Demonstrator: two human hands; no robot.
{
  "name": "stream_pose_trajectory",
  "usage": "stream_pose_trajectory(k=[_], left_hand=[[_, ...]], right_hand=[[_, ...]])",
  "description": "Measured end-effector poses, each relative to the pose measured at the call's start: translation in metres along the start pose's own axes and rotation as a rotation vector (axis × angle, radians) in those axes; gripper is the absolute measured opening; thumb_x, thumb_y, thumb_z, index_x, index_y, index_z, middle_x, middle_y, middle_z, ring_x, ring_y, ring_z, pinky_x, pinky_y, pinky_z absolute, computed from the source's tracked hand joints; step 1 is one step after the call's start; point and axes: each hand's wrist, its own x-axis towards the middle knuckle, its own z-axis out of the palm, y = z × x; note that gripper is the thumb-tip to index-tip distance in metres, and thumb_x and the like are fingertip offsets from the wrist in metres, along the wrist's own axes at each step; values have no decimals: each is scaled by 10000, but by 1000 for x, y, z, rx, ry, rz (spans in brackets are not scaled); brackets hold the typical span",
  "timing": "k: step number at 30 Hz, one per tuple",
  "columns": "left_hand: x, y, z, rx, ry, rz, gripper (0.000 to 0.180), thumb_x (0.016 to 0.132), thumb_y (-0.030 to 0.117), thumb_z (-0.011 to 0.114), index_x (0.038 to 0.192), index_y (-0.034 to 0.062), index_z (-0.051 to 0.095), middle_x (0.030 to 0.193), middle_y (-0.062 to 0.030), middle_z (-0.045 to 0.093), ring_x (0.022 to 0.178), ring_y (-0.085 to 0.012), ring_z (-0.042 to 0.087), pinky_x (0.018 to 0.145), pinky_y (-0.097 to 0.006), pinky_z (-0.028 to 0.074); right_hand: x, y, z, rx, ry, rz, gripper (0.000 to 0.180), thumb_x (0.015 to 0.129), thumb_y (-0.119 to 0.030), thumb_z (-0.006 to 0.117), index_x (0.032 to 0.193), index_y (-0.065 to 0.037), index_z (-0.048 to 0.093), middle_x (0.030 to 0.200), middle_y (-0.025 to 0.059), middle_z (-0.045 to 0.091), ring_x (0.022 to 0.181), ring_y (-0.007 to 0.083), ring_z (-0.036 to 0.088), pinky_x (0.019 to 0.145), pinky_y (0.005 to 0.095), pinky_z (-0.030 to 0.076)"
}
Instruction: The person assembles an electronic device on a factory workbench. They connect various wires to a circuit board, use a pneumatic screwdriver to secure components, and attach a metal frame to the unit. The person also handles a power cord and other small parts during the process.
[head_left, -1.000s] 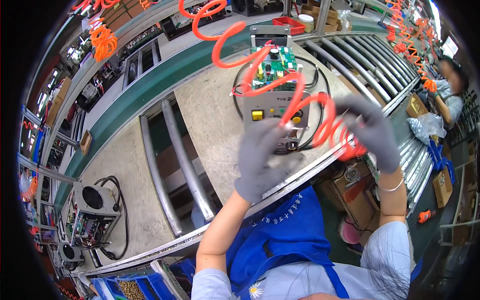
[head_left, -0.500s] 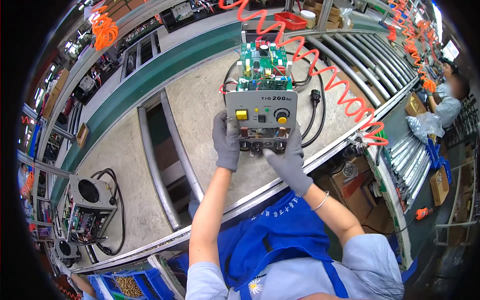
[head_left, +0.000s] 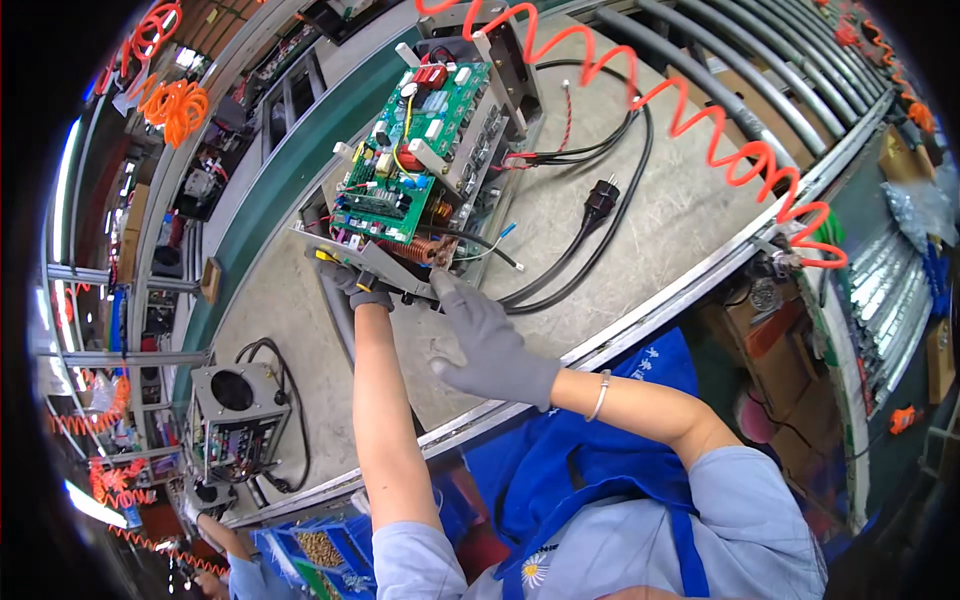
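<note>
An open-cased welding machine (head_left: 478,150) stands on the bench, turned at an angle, with a green circuit board (head_left: 448,100) exposed on top. Its grey front panel (head_left: 408,272) faces toward me and to the left. Copper windings (head_left: 425,248) show just behind that panel. My gloved left hand (head_left: 362,288) is closed on the panel's front near its knobs; part of the fingers is hidden. At the panel's right end, my gloved right hand (head_left: 490,340) has its fingers stretched and thumb apart, fingertips close to the corner. A loose black cable end (head_left: 515,265) lies beside the machine.
A black power cord with a plug (head_left: 600,200) loops on the bench right of the machine. An orange coiled air hose (head_left: 690,125) hangs across the right side. A second machine (head_left: 240,405) stands at the left. Metal rollers (head_left: 760,80) line the far right.
The welding machine has swung round, its front panel now turned left, its right side exposed. My left hand moved left with the panel; my right hand now has its thumb spread away.
</note>
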Motion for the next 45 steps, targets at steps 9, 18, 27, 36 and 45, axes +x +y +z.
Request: stream_pose_trajectory(k=[9,18,27,36,45], left_hand=[[-4,31,-54,25,41,-75,853,873,764,339,1423,120,443,1369,-99,536,1214,-307,534,1044,-470,431],[-9,41,-73,35,91,-77,829,869,766,362,1377,123,485,1321,-92,564,1165,-295,558,1001,-458,459],[2,44,-82,19,133,-34,806,865,768,385,1330,125,526,1273,-86,592,1116,-283,582,958,-445,487],[3,36,-78,57,195,-17,786,861,770,407,1283,127,568,1225,-80,621,1067,-271,606,915,-432,515],[18,25,-99,41,118,25,759,821,761,516,1305,178,574,1230,-39,618,1096,-275,586,953,-452,487]], right_hand=[[-44,43,-16,139,35,0,368,818,-139,643,1180,-80,605,1159,144,620,1077,335,587,947,438,463],[-49,60,-3,81,-180,-236,226,808,-99,616,1032,-109,637,1027,70,653,957,280,618,843,402,484],[-48,60,-1,92,-198,-241,218,802,-85,604,1017,-105,640,1025,71,659,965,286,618,841,411,485],[-49,59,0,25,-153,-258,189,818,-90,588,997,-99,648,1010,83,669,940,303,629,824,417,499],[-44,42,-2,9,-170,-135,240,812,-92,598,1047,-102,649,958,94,675,920,289,644,803,411,515]])
